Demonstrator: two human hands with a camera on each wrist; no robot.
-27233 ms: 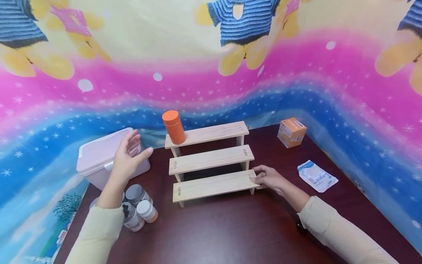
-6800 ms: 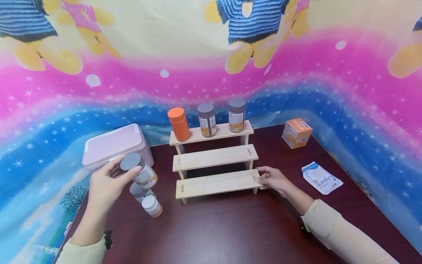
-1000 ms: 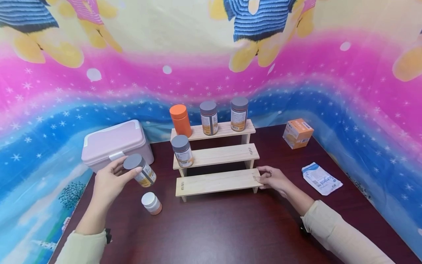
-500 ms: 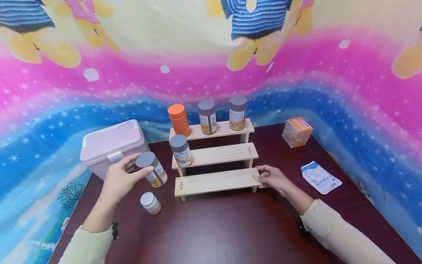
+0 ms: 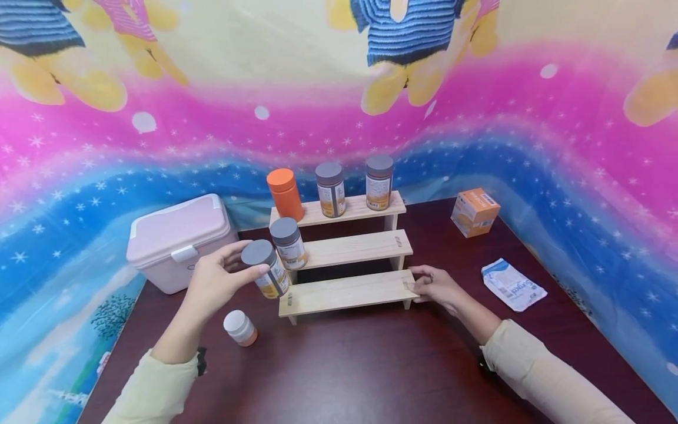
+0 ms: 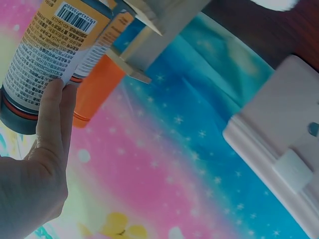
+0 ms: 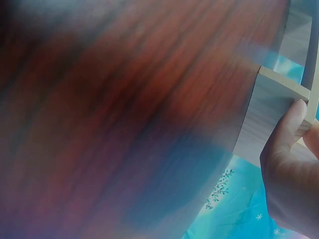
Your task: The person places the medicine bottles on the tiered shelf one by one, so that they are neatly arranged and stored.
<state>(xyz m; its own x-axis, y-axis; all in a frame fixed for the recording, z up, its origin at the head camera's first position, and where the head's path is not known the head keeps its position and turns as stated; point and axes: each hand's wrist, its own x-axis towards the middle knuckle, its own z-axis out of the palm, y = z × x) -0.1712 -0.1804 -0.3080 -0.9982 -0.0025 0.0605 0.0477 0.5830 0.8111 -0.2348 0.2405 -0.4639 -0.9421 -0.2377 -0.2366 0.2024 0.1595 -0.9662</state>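
Note:
My left hand [image 5: 217,282] grips a grey-lidded supplement jar [image 5: 272,277], tilted, at the left end of the lowest step of a three-step wooden rack [image 5: 344,291]. In the left wrist view, fingers lie along the labelled jar [image 6: 47,55]. My right hand [image 5: 436,285] pinches the right end of that lowest step; its thumb [image 7: 294,119] shows on the wood in the right wrist view. Another grey-lidded jar [image 5: 290,244] stands at the middle step's left end. On the top step stand an orange bottle [image 5: 286,197] and two grey-lidded jars [image 5: 331,194].
A small white-capped bottle [image 5: 241,328] stands on the dark table [image 5: 360,365] near my left forearm. Behind that arm sits a pale pink lidded box [image 5: 180,235]. To the right lie an orange carton [image 5: 475,213] and a white-and-blue packet [image 5: 512,285]. Printed fabric hangs behind.
Over the last second my left hand has carried its jar rightward to the rack. Since the earliest frame, two jars have appeared on the top step and one on the middle step.

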